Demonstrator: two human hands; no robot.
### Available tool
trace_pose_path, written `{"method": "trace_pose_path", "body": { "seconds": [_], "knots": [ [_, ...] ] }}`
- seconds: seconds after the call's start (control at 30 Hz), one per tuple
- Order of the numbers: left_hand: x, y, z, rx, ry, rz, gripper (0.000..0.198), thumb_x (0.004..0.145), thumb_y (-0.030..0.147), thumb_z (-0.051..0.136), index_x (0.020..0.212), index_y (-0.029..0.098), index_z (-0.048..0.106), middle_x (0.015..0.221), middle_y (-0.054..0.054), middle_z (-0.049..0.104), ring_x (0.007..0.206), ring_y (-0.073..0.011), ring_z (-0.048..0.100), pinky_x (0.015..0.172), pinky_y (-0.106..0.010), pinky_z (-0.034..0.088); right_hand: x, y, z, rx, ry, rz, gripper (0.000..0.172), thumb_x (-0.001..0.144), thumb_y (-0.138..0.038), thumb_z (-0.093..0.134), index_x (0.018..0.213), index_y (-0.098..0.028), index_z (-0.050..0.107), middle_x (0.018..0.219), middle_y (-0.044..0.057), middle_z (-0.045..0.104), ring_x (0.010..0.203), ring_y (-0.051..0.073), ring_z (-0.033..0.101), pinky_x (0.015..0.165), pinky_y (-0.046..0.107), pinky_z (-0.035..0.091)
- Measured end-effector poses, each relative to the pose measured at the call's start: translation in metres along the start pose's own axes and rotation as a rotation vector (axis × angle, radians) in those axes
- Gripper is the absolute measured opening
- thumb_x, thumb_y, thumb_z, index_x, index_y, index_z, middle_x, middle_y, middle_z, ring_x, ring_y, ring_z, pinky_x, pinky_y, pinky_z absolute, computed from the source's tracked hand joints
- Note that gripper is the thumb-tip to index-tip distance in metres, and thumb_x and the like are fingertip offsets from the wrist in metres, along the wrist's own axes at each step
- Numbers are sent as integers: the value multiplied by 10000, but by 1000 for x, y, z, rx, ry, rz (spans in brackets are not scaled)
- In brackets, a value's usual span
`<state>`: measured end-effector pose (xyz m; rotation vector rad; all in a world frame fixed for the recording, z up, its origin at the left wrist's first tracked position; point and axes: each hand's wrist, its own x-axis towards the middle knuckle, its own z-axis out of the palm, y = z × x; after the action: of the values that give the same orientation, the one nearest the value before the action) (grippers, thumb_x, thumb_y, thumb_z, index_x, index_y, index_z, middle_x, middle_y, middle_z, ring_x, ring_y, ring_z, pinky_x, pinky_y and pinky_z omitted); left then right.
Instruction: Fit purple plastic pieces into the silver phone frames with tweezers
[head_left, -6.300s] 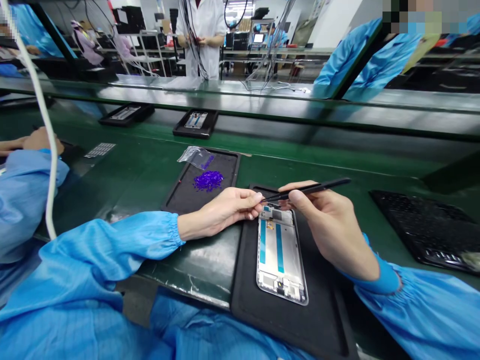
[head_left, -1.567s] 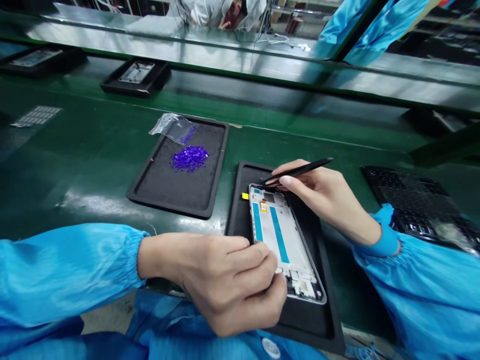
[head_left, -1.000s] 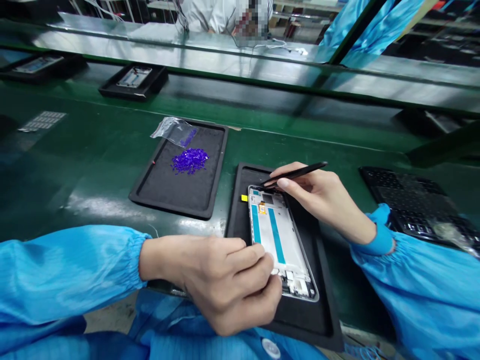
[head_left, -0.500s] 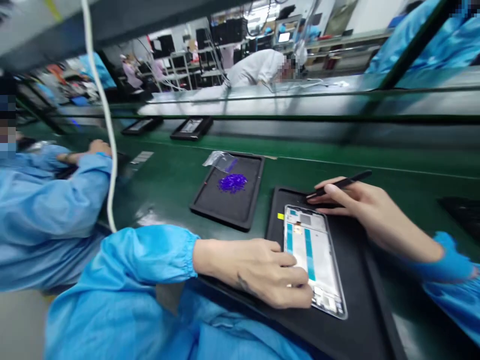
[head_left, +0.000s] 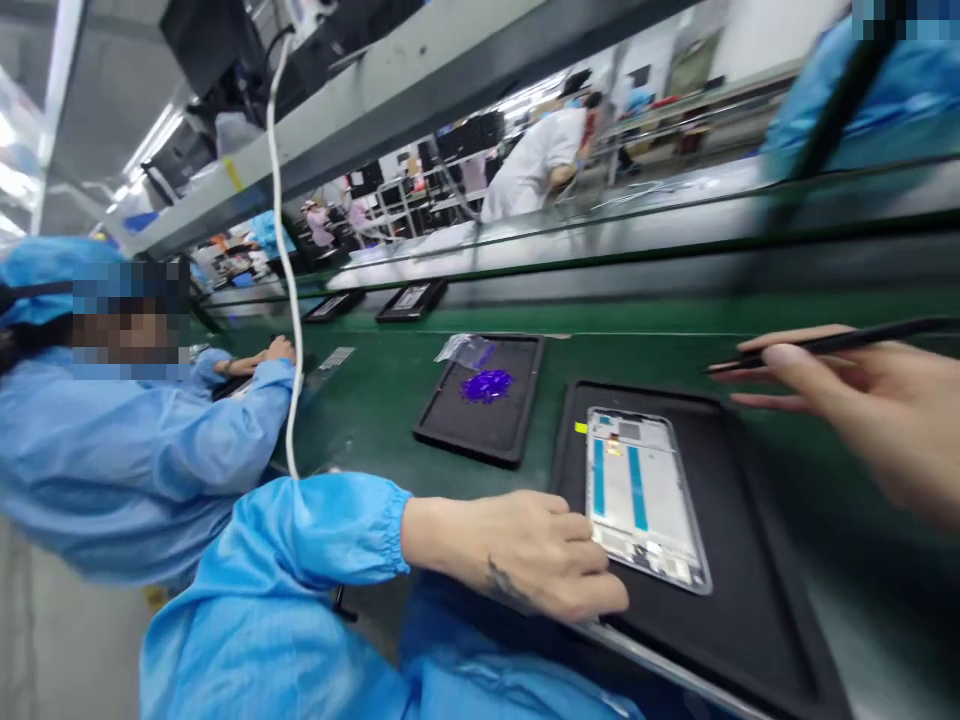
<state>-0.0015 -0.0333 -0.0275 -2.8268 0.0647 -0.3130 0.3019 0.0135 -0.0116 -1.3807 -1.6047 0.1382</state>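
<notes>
A white phone frame [head_left: 645, 495] with two blue strips lies in a black tray [head_left: 742, 590] in front of me. My left hand [head_left: 540, 555] rests on the tray's near left edge, fingers curled down beside the frame's lower left corner, holding nothing that I can see. My right hand [head_left: 862, 410] hovers above the tray's far right side and pinches black tweezers [head_left: 832, 343], whose tips point left, clear of the frame. A small yellow tab [head_left: 580, 428] sits by the frame's top left corner.
A second black tray [head_left: 517, 400] to the left holds a heap of purple pieces [head_left: 486, 385] and a clear bag [head_left: 466, 350]. Two more trays [head_left: 411, 298] stand on the far green belt. A co-worker in blue [head_left: 127, 450] sits at my left. A white cable [head_left: 285, 250] hangs down.
My head has turned up and left. My right hand with the tweezers has lifted off the frame's top end and moved right. My left hand stays by the frame's lower left corner.
</notes>
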Motion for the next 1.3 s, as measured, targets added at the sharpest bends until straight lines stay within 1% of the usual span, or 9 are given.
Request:
{"method": "trace_pose_path", "body": {
  "seconds": [0.1,0.3,0.53,0.77,0.87,0.97,1.13,1.17,1.3],
  "knots": [
    [8,-22,6,69,-114,-74,243,1043,302,459,898,162,595,763,-25,642,719,-182,624,573,-325,383,-15,-11,-4,132,58,137,581,914,-692,517,1035,-167,734,934,153,778,780,211,745,740,406,576],
    [46,-112,30,148,-469,-330,232,1033,342,514,1071,148,635,1003,-100,711,978,-219,681,814,-336,516,-44,-19,1,113,78,-266,270,997,-425,552,1060,-213,708,994,64,773,864,192,741,779,322,575],
    [99,-223,58,265,-574,-524,350,980,377,620,1244,149,606,1220,-95,641,1054,-216,656,906,-429,579,-74,-19,18,77,-162,-479,222,1008,-273,521,1094,-195,710,969,79,769,867,174,735,779,270,572],
    [127,-265,67,266,-588,-620,374,975,377,626,1278,160,591,1273,-104,618,1098,-231,642,927,-444,573,-72,-9,18,78,-260,-341,251,1021,-315,497,1087,-185,701,964,79,766,863,178,729,792,273,551],
    [125,-258,59,262,-543,-621,378,973,380,630,1277,160,591,1270,-102,619,1090,-229,644,922,-444,576,-71,-7,18,113,-293,-294,246,1013,-321,503,1090,-188,695,977,66,767,880,177,729,795,265,540],
    [109,-225,44,242,-477,-537,323,1006,350,573,1254,144,593,1206,-100,644,1055,-216,653,903,-412,571,-70,-4,20,153,-291,-219,222,999,-324,515,1052,-205,696,938,45,764,835,170,720,775,265,533],
    [55,-108,41,167,-411,-292,210,1032,275,485,1066,156,654,971,-92,707,904,-202,676,809,-317,540,-67,0,22,231,-230,-40,199,964,-343,554,964,-204,696,875,34,749,788,174,694,781,293,530],
    [42,-82,46,166,-321,-192,197,1025,235,481,1082,164,655,953,-87,719,865,-203,679,784,-319,542,-67,1,22,238,-227,-21,204,966,-344,548,954,-198,690,876,35,748,800,173,699,786,293,535],
    [12,-15,75,83,58,14,388,1043,301,432,1400,192,537,1425,-127,603,1202,-236,620,955,-326,515,-68,5,22,287,-260,38,229,987,-352,520,945,-173,656,826,30,743,738,147,722,720,257,564]
  ]
}}
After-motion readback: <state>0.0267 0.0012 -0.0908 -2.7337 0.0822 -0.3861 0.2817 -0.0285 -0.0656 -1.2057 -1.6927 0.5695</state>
